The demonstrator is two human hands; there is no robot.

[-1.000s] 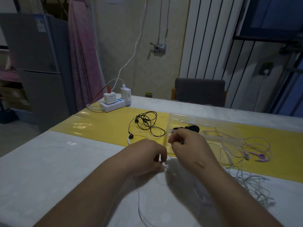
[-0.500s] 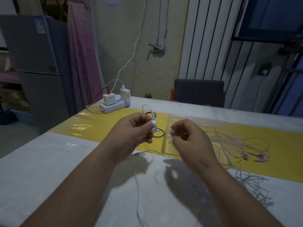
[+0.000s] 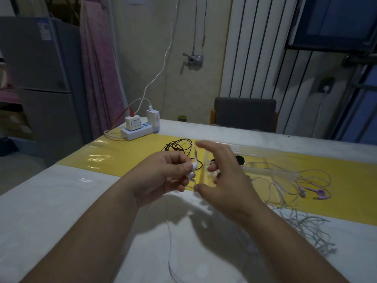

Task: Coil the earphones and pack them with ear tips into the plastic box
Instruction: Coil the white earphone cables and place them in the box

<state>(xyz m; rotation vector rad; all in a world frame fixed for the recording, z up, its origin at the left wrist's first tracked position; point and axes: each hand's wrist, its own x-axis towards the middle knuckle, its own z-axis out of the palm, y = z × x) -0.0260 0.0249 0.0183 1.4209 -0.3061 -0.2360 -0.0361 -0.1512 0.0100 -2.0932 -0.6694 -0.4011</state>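
Left hand [image 3: 165,176]: held above the surface [image 3: 61,201], thumb and forefinger pinching a white earbud [image 3: 192,170]; its cable [image 3: 169,252] hangs toward 6 o'clock.
Right hand [image 3: 226,182]: blurred, at 3 o'clock of the left, forefinger and thumb spread; whether the curled middle fingers [image 3: 212,167] grasp anything cannot be told.
Plastic box [image 3: 265,158]: clear, on the yellow runner [image 3: 122,158] at 1 o'clock, just behind the right hand, with black pieces [image 3: 239,160] inside.
Black earphones [image 3: 176,146]: loose tangle at 12 o'clock.
Purple earphones [image 3: 318,193]: on the runner at 3 o'clock.
White cables [image 3: 306,227]: heap at 4 o'clock.
Power strip [image 3: 138,132]: far corner at 11 o'clock, with chargers [image 3: 132,124] plugged in.
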